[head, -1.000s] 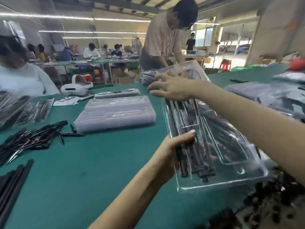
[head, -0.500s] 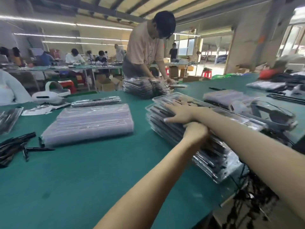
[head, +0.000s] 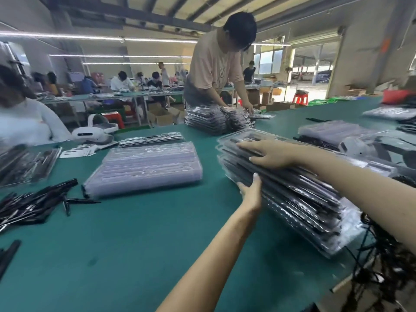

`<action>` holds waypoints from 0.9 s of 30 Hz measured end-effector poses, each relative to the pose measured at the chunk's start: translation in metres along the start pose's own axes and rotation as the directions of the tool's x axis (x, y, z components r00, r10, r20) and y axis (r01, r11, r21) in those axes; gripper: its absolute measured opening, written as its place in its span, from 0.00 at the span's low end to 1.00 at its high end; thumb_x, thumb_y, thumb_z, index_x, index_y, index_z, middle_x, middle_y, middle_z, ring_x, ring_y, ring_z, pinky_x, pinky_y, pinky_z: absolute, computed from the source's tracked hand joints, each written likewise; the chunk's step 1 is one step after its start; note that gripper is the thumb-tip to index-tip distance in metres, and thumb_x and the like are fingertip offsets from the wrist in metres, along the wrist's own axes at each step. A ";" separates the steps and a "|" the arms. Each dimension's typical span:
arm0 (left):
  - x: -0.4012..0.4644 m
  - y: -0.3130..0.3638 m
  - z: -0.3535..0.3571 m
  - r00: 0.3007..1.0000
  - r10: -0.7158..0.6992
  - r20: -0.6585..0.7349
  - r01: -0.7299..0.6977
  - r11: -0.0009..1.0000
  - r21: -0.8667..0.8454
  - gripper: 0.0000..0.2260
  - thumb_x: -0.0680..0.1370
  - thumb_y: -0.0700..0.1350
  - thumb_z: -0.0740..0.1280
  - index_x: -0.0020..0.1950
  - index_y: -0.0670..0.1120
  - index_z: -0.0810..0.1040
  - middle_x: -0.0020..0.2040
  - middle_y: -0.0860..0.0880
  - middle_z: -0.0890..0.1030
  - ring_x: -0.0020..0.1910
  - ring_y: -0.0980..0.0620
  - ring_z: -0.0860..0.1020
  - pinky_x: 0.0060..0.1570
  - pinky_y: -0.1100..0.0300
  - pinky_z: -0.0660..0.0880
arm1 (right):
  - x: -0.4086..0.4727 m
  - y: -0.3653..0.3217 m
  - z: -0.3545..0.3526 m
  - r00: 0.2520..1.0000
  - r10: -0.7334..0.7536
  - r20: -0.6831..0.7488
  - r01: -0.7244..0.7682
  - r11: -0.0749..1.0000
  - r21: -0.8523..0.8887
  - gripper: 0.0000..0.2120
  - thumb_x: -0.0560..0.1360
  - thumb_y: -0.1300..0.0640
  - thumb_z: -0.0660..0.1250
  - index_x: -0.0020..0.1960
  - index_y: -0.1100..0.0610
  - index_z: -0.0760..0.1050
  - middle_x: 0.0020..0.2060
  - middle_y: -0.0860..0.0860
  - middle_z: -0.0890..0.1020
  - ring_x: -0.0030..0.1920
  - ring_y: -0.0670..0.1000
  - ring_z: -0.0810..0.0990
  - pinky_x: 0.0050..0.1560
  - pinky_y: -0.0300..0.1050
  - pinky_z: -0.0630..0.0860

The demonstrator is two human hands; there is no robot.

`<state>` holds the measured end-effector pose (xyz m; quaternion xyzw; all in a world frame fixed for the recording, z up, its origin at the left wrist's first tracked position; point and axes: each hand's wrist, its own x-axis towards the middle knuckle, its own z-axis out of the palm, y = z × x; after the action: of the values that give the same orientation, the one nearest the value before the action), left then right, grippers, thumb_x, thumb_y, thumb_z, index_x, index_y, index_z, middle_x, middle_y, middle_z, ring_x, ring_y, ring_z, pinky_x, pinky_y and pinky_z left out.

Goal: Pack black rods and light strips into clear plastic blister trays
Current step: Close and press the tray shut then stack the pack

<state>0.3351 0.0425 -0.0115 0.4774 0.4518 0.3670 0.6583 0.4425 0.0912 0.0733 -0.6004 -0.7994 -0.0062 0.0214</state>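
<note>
The right hand lies flat on top of the stack of filled blister trays at about 2 o'clock from the viewer, fingers straight, slightly spread and pointing toward 9 o'clock, pressing on the top tray; that downward weight looks meant to keep the slippery clear shells from sliding while the pile is squared. The left hand meets the stack's near-left side wall, thumb up along the edge and the palm against the layered rims; the other fingers are hidden behind the hand, so I cannot tell whether they are curled under a tray or only pushing. The stack leans, its lower trays fanned out toward 4 o'clock near the table edge, which would explain a sideways nudge to line them up. The packed black rods show as dark lines through the clear plastic. At 10 o'clock sits a neat pile of empty trays, within easy reach for the next fill, and at 9 o'clock loose black rods lie scattered on the green surface as stock. At 12 o'clock another worker bends over a second stack of packed trays. My judgement: the current step is tidying finished packs, not loading.
</note>
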 end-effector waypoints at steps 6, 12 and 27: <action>0.012 0.004 0.045 0.999 0.029 -0.021 -0.031 0.995 -0.099 0.28 0.84 0.54 0.47 0.77 0.46 0.37 0.78 0.47 0.39 0.78 0.46 0.45 0.75 0.46 0.50 | 0.008 0.001 -0.002 0.997 -0.039 0.060 0.044 0.994 -0.095 0.28 0.81 0.56 0.56 0.78 0.51 0.52 0.78 0.51 0.54 0.75 0.53 0.58 0.73 0.47 0.56; 0.011 0.005 0.049 0.999 0.041 0.017 -0.042 0.999 0.021 0.28 0.84 0.53 0.47 0.78 0.45 0.38 0.78 0.47 0.39 0.78 0.46 0.43 0.74 0.53 0.43 | -0.003 0.029 0.005 0.997 0.072 0.023 -0.071 0.997 -0.026 0.30 0.81 0.48 0.57 0.78 0.54 0.50 0.78 0.52 0.51 0.76 0.51 0.54 0.75 0.47 0.51; 0.019 -0.021 -0.010 0.954 0.176 0.242 -0.202 0.975 0.088 0.28 0.81 0.47 0.61 0.78 0.52 0.52 0.76 0.52 0.60 0.64 0.58 0.67 0.63 0.58 0.67 | 0.010 0.044 0.000 0.928 0.363 0.086 -0.365 0.931 0.006 0.30 0.78 0.34 0.50 0.77 0.39 0.50 0.78 0.52 0.54 0.76 0.59 0.54 0.74 0.63 0.49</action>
<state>0.3328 0.0565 -0.0378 0.5943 0.3433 0.3439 0.6408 0.4819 0.1129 0.0728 -0.7377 -0.6743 0.0317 -0.0044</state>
